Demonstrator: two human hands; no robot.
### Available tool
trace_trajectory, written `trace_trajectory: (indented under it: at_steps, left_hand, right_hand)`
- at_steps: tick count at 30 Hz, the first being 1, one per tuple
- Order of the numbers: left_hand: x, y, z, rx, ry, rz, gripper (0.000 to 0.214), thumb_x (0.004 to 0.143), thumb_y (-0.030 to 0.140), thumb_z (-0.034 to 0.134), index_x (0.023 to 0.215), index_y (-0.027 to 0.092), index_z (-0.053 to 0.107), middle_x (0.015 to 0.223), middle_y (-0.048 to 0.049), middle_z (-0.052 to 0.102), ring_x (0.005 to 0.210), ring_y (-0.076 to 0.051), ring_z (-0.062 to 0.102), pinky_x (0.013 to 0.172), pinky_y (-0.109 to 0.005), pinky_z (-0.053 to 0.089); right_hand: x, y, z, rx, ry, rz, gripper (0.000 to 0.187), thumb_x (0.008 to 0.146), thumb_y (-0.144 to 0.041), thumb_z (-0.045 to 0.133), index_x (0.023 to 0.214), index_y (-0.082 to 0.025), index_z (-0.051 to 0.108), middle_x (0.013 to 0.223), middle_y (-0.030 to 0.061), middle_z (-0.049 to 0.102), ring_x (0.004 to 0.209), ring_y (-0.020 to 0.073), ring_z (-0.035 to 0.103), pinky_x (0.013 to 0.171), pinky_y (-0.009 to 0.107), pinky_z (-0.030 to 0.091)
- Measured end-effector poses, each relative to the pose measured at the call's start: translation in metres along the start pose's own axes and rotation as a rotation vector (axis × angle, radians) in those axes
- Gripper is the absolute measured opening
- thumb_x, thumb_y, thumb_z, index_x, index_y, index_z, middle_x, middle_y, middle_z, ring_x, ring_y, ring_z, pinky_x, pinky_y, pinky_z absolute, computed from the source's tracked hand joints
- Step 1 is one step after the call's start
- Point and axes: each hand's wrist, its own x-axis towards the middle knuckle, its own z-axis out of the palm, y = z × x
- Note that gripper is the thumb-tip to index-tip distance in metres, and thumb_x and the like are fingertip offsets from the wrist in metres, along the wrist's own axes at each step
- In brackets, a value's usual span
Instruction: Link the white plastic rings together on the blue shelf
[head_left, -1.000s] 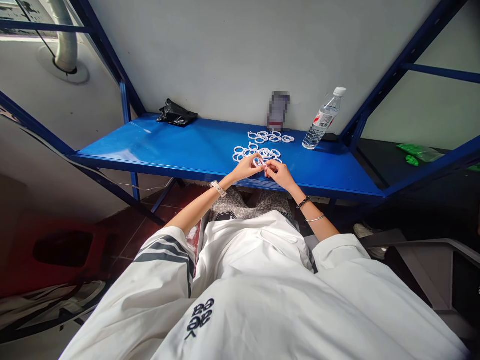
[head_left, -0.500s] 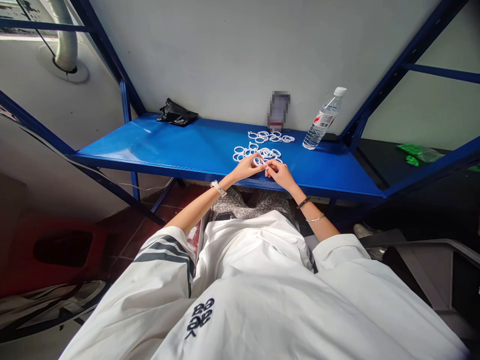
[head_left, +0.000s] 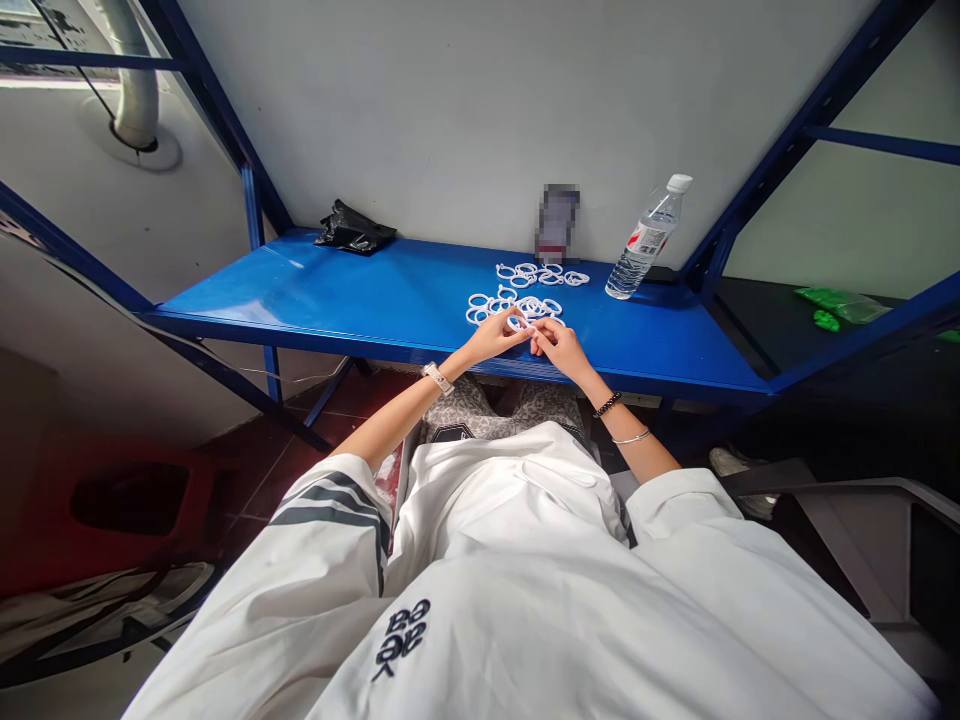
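Observation:
Both of my hands meet over the near edge of the blue shelf. My left hand and my right hand pinch one small white ring between their fingertips. Just beyond the fingers lies a loose heap of white rings. A second, smaller cluster of white rings lies farther back near the wall. A watch sits on my left wrist, a bead bracelet and a thin bangle on my right.
A clear water bottle with a white cap leans against the wall at the right. A crumpled black bag lies at the back left. Blue frame posts rise at both shelf ends. Green items lie on a dark surface at the right.

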Motion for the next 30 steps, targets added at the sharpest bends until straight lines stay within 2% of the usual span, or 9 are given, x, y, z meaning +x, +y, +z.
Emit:
trace_trajectory:
  at_steps: [8, 15, 30]
  left_hand:
    - [0.002, -0.005, 0.002, 0.015, 0.006, 0.014, 0.061, 0.089, 0.079, 0.055, 0.096, 0.019, 0.053, 0.05, 0.0085, 0.04, 0.043, -0.008, 0.029, 0.047, -0.023, 0.018]
    - [0.001, -0.003, 0.002, -0.012, 0.007, -0.028, 0.05, 0.092, 0.068, 0.06, 0.096, 0.019, 0.052, 0.048, 0.0091, 0.041, 0.043, -0.008, 0.031, 0.047, -0.023, 0.017]
    - [-0.001, 0.009, 0.0, 0.037, 0.016, -0.049, 0.053, 0.089, 0.07, 0.059, 0.087, 0.017, 0.055, 0.05, 0.0074, 0.045, 0.045, -0.008, 0.032, 0.049, -0.024, 0.022]
  right_hand:
    - [0.0, 0.0, -0.001, -0.006, 0.025, -0.014, 0.034, 0.094, -0.057, 0.059, 0.095, -0.023, 0.055, 0.063, -0.0016, 0.066, 0.058, 0.0173, 0.065, 0.064, 0.033, 0.055]
    - [0.0, 0.001, 0.0, 0.013, 0.033, -0.019, 0.033, 0.093, -0.056, 0.06, 0.092, -0.024, 0.053, 0.062, -0.0022, 0.067, 0.057, 0.0166, 0.065, 0.062, 0.031, 0.054]
    - [0.0, -0.002, -0.001, 0.054, -0.009, -0.003, 0.03, 0.09, -0.05, 0.063, 0.081, -0.022, 0.057, 0.065, 0.0001, 0.064, 0.059, 0.0162, 0.063, 0.064, 0.032, 0.055]
